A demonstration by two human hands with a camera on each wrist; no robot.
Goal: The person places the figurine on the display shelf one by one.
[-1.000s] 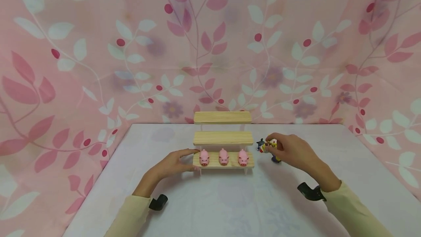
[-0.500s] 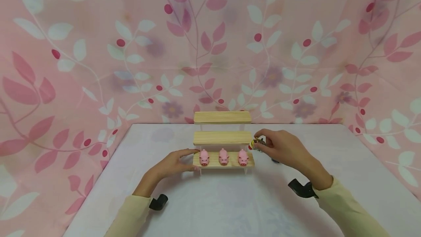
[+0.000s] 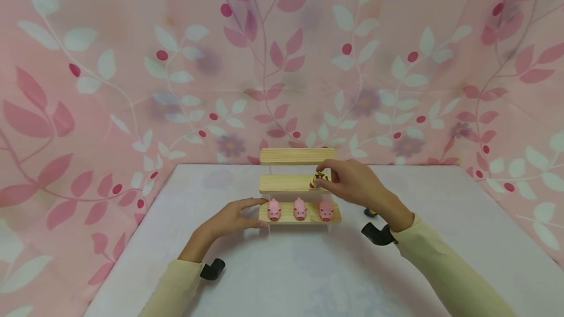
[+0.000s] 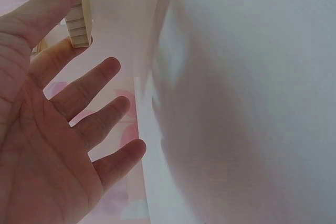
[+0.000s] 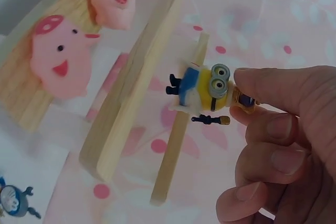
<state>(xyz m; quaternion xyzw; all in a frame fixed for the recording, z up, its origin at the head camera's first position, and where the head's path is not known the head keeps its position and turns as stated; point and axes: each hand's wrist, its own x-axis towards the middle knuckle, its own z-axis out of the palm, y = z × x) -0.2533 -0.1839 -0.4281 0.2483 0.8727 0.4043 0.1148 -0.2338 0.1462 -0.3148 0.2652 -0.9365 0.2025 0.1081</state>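
A three-tier wooden display stand [image 3: 282, 183] stands at mid-table, with three pink toy pigs [image 3: 300, 209] in a row on its lowest tier. At that tier's left end, my left hand [image 3: 231, 219] pinches the board between thumb and index finger. The left wrist view shows its other fingers [image 4: 100, 124] spread out. My right hand [image 3: 359, 182] holds a minion figurine [image 5: 210, 90] by its headpiece, with thumb and index finger. The figurine has a yellow head, grey goggles and blue bottoms. It overlaps the right part of the middle tier in the head view.
Right of the stand, another small blue figure [image 3: 370, 212] rests on the white tabletop [image 3: 299, 268], partly behind the right wrist. A pink leaf-patterned cloth [image 3: 282, 62] rises behind the table. A black camera mount [image 3: 379, 234] sticks out from the right wrist.
My right hand has picked up the minion figurine from right of the stand and carried it left to the middle tier. The left hand and the pigs have stayed put.
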